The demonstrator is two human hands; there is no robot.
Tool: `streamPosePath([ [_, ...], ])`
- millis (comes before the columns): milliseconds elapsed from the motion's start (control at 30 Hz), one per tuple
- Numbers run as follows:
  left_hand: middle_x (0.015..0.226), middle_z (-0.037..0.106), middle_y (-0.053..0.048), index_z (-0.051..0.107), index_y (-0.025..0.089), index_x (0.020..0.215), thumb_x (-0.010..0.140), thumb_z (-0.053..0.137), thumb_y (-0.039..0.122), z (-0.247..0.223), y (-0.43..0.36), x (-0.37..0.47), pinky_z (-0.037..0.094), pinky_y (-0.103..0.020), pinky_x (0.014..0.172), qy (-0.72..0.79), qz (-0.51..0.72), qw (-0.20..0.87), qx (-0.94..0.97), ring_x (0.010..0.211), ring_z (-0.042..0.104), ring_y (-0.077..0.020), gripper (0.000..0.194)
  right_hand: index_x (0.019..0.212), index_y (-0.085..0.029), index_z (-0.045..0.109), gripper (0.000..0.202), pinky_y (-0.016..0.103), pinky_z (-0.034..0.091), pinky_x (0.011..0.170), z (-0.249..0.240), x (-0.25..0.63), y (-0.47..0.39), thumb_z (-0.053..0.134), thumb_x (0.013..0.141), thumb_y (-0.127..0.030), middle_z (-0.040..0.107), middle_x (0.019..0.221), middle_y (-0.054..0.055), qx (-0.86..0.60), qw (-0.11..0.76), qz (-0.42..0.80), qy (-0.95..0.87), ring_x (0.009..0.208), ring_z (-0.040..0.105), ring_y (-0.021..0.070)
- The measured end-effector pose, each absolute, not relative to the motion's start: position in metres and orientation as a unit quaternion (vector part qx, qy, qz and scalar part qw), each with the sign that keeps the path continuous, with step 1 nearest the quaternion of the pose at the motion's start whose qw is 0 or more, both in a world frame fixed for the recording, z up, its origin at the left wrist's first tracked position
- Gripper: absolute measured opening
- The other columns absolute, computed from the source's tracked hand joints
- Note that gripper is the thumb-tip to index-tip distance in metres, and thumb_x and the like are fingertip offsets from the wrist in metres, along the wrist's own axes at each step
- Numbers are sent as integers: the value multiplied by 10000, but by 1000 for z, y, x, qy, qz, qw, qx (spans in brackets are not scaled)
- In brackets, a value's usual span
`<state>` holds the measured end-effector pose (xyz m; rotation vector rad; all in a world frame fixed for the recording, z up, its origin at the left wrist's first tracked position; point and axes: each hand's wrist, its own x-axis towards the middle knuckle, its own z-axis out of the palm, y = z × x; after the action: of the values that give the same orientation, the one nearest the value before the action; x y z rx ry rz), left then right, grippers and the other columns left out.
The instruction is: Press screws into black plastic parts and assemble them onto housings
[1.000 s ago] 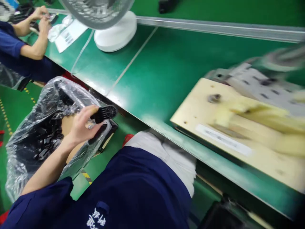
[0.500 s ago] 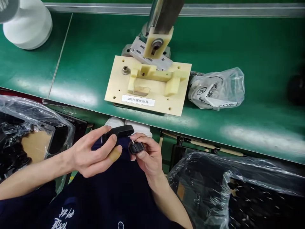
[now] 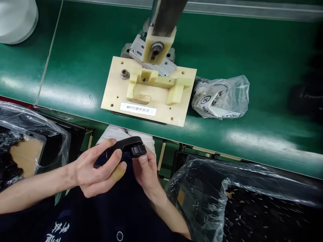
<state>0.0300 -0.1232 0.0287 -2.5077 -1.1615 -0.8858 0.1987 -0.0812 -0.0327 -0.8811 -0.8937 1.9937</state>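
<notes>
A curved black plastic handle piece lies roughly level above the lap, just below the near edge of the green bench; its matte upper face is smooth, its left end is hidden under fingers; a small black ribbed knob-like part sits tight against the underside of its right end, touching it; finer detail of the joint cannot be told.

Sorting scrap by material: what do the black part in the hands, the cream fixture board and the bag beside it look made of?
Black part: probably moulded plastic, matte, smooth curved edges. Fixture board: looks like cream resin or plastic sheet, drilled holes; not certain. Bag: thin clear plastic film, crinkled and glossy.
</notes>
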Motion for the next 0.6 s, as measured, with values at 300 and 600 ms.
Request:
streamPosePath([
  [300,1061,663,-80,676,197,966,785,699,194,18,-115,89,613,-503,907,-482,-448,45,-751,1157,612,-296,182,1091,-270,628,405,412,560,832,-2,218,-22,560,861,-597,674,1019,42,-465,485,630,-391,924,668,227],
  [600,1072,673,-178,662,90,983,799,622,60,4,-128,78,602,-511,894,-534,-460,8,-709,1132,624,-319,190,1129,-245,661,322,446,548,876,20,194,96,694,842,-387,708,1036,65,-239,288,106,-921,969,664,258],
])
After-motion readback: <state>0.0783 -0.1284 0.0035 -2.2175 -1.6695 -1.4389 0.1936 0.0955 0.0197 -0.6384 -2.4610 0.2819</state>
